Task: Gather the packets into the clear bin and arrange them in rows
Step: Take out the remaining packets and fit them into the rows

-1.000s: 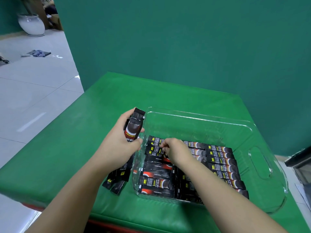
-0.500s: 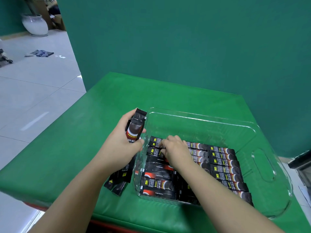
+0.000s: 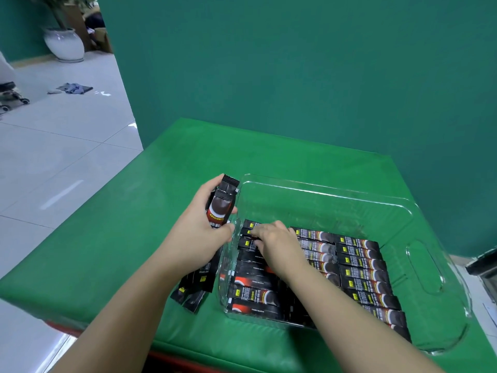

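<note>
head view: white vase beyond table

The packets in the clear bin, right of the right hand, carry yellow tags and pale lettering too small to read. Packets below the left hand likewise show unreadable print.

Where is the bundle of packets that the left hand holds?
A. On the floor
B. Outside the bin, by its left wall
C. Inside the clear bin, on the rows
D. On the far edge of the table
B: the left hand grips the bundle of packets just outside the left wall of the clear bin.
</note>
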The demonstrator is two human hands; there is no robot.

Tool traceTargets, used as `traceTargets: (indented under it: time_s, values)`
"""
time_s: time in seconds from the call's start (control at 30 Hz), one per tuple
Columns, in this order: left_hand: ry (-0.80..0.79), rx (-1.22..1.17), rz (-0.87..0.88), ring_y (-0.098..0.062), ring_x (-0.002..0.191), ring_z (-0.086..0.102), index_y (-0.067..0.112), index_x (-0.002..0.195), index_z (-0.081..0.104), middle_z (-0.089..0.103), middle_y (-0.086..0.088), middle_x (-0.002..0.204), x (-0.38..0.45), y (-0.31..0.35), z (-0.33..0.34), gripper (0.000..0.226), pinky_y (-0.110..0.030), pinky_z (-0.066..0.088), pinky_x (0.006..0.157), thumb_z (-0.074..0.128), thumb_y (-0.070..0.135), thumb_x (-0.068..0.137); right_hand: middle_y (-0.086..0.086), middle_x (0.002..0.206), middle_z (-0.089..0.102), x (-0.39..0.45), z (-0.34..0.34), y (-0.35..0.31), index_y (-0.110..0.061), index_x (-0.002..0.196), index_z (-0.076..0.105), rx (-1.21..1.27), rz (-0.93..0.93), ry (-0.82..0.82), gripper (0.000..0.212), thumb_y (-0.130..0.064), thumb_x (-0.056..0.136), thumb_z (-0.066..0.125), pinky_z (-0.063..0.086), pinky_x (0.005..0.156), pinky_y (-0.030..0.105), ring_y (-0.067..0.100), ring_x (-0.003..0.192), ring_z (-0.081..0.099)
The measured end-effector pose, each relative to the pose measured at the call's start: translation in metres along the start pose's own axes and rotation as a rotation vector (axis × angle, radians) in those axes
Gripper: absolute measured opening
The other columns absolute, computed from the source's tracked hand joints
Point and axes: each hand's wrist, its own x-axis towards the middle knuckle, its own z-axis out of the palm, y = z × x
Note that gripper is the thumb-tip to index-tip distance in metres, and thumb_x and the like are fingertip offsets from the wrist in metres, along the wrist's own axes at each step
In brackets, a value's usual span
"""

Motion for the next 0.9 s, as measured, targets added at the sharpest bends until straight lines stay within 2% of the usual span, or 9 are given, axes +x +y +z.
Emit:
traceTargets:
  time_s: [0.1, 0.2, 0.27, 0.33, 0.53, 0.63, 0.7, 0.8, 0.9]
  values:
    - [0.007, -0.026, -0.03, -0.03, 0.08, 0.066, 0.046, 0.133, 0.029, 0.067, 0.022, 0.094, 0.001, 0.0, 0.0, 0.075, -0.043, 0.053, 0.082, 0.064, 0.002, 0.084, -0.008, 0.118, 0.063, -0.007, -0.021, -0.014, -0.023, 0.118, 0.063, 0.196, 0.018, 0.177, 0.026, -0.028, 0.095, 0.053, 0.037, 0.092, 0.031, 0.014, 0.11, 0.048]
    - [0.065, -0.047, -0.039, -0.028, 0.077, 0.066, 0.038, 0.14, 0.028, 0.068, 0.018, 0.092, 0.003, 0.003, 0.003, 0.077, -0.043, 0.054, 0.082, 0.066, 0.003, 0.083, -0.013, 0.092, 0.062, -0.023, -0.051, -0.036, -0.023, 0.096, 0.067, 0.524, 0.034, 0.243, 0.013, -0.029, 0.094, 0.055, 0.04, 0.078, 0.021, 0.004, 0.088, 0.05]
    - [0.14, -0.097, -0.029, -0.022, 0.072, 0.067, 0.032, 0.142, 0.029, 0.068, 0.015, 0.092, 0.006, 0.007, 0.004, 0.077, -0.044, 0.053, 0.086, 0.066, 0.003, 0.082, -0.014, 0.082, 0.06, -0.034, -0.067, -0.05, -0.027, 0.086, 0.063, 0.691, 0.008, 0.207, 0.007, -0.028, 0.091, 0.059, 0.04, 0.069, 0.014, 0.001, 0.077, 0.052]
    - [0.211, -0.159, -0.017, -0.018, 0.075, 0.067, 0.03, 0.142, 0.031, 0.068, 0.014, 0.093, 0.012, 0.012, 0.005, 0.075, -0.047, 0.051, 0.09, 0.067, 0.003, 0.081, -0.013, 0.078, 0.059, -0.041, -0.075, -0.06, -0.029, 0.083, 0.06, 0.771, -0.019, 0.128, 0.006, -0.027, 0.088, 0.064, 0.041, 0.067, 0.014, 0.002, 0.071, 0.051]
    - [0.313, -0.234, -0.006, -0.026, 0.087, 0.067, 0.03, 0.139, 0.031, 0.067, 0.015, 0.089, 0.017, 0.023, 0.009, 0.085, -0.052, 0.049, 0.092, 0.072, 0.029, 0.065, -0.011, 0.061, 0.047, -0.042, -0.08, -0.07, -0.025, 0.071, 0.052, 1.081, 0.04, 0.031, 0.024, -0.014, 0.088, 0.066, 0.034, 0.052, 0.017, 0.0, 0.05, 0.038]
    - [0.309, -0.155, 0.005, -0.02, 0.087, 0.066, 0.025, 0.143, 0.027, 0.067, 0.012, 0.092, 0.013, 0.021, 0.006, 0.08, -0.047, 0.048, 0.095, 0.073, 0.016, 0.078, -0.009, 0.06, 0.051, -0.043, -0.08, -0.068, -0.023, 0.07, 0.052, 1.082, 0.092, 0.033, 0.024, -0.014, 0.091, 0.061, 0.042, 0.059, 0.028, 0.009, 0.056, 0.05]
    - [0.296, -0.121, -0.017, -0.021, 0.077, 0.066, 0.028, 0.145, 0.023, 0.067, 0.007, 0.092, 0.01, 0.018, 0.004, 0.079, -0.047, 0.051, 0.089, 0.069, 0.011, 0.083, -0.005, 0.065, 0.059, -0.043, -0.079, -0.065, -0.018, 0.076, 0.053, 1.173, 0.158, 0.015, 0.019, -0.012, 0.094, 0.055, 0.05, 0.064, 0.039, 0.016, 0.062, 0.063]
    - [0.247, -0.152, -0.062, -0.021, 0.058, 0.064, 0.031, 0.145, 0.023, 0.067, -0.002, 0.075, 0.005, 0.014, 0.002, 0.079, -0.048, 0.057, 0.075, 0.063, 0.001, 0.085, 0.002, 0.075, 0.065, -0.045, -0.075, -0.058, -0.014, 0.084, 0.05, 1.209, 0.207, -0.021, 0.013, -0.011, 0.097, 0.048, 0.051, 0.057, 0.032, 0.017, 0.057, 0.063]
    - [0.225, -0.155, -0.067, -0.02, 0.054, 0.059, 0.026, 0.143, 0.026, 0.064, -0.006, 0.072, 0.003, 0.012, 0.002, 0.073, -0.041, 0.054, 0.064, 0.06, -0.003, 0.085, 0.0, 0.074, 0.066, -0.046, -0.072, -0.054, -0.013, 0.086, 0.05, 1.204, 0.207, -0.038, 0.012, -0.011, 0.098, 0.048, 0.048, 0.052, 0.029, 0.015, 0.053, 0.06]
